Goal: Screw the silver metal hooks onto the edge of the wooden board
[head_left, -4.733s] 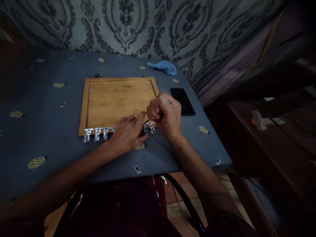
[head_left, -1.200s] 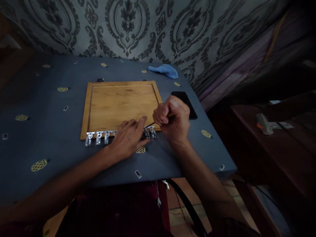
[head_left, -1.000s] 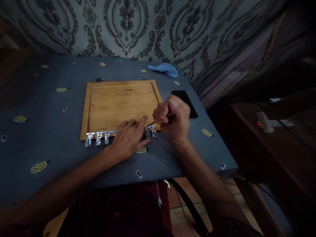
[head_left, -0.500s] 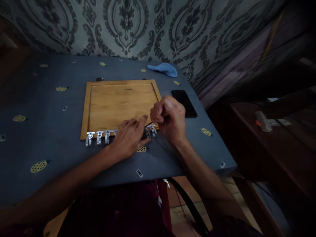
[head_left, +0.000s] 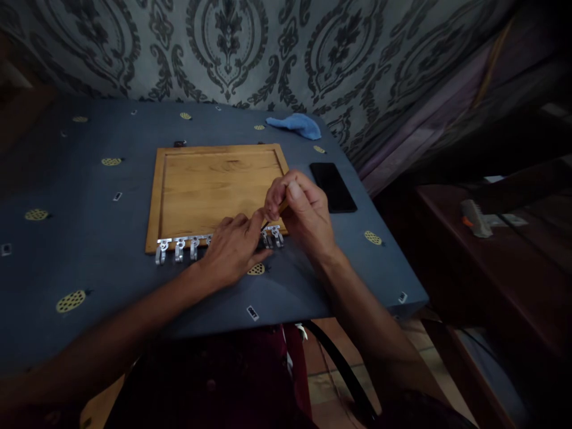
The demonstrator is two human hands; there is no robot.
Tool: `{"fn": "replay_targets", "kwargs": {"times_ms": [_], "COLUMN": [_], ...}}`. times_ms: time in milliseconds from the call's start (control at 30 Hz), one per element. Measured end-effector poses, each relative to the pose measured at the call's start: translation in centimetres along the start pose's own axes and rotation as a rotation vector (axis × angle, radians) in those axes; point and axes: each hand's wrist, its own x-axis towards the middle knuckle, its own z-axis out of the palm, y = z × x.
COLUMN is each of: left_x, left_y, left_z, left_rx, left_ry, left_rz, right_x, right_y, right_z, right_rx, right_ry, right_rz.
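A framed wooden board (head_left: 218,179) lies flat on the table. Along its near edge runs a metal hook rail (head_left: 179,245) with several silver hooks. My left hand (head_left: 232,247) bends over the rail's right half and presses it to the board, thumb at the near side; it hides the middle hooks. My right hand (head_left: 306,214) is closed around a screwdriver (head_left: 282,207) with a yellowish handle. Its dark shaft slants down left to the rail beside my left fingers. The tip is hidden or too small to make out.
A black phone (head_left: 333,186) lies right of the board, and a blue cloth (head_left: 295,125) behind it. The blue tablecloth (head_left: 111,256) has a pineapple print. A patterned curtain (head_left: 286,53) hangs at the back. To the right stands a dark red surface (head_left: 451,220) with small items.
My right hand has turned and shifted slightly left, so that the thumb now lies on top and the screwdriver handle shows. My left hand, board and rail stay in place.
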Motion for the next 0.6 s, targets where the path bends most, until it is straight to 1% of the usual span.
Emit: {"fn": "replay_targets", "kwargs": {"times_ms": [100, 333, 467, 600], "left_x": [0.01, 0.04, 0.03, 0.01], "left_y": [-0.01, 0.02, 0.01, -0.02], "left_z": [-0.01, -0.18, -0.12, -0.02], "left_rx": [-0.003, -0.015, -0.004, -0.001], "left_ry": [0.005, -0.001, -0.009, -0.011], "left_rz": [0.0, -0.002, -0.019, -0.013], "right_x": [-0.18, 0.05, 0.26, 0.27], "right_y": [0.24, 0.6, 0.61, 0.69], "right_z": [0.05, 0.31, 0.32, 0.26], "right_rx": [-0.002, 0.035, 0.033, 0.028], "right_ry": [0.001, 0.068, 0.116, 0.136], "right_rz": [-0.001, -0.06, -0.03, -0.009]}}
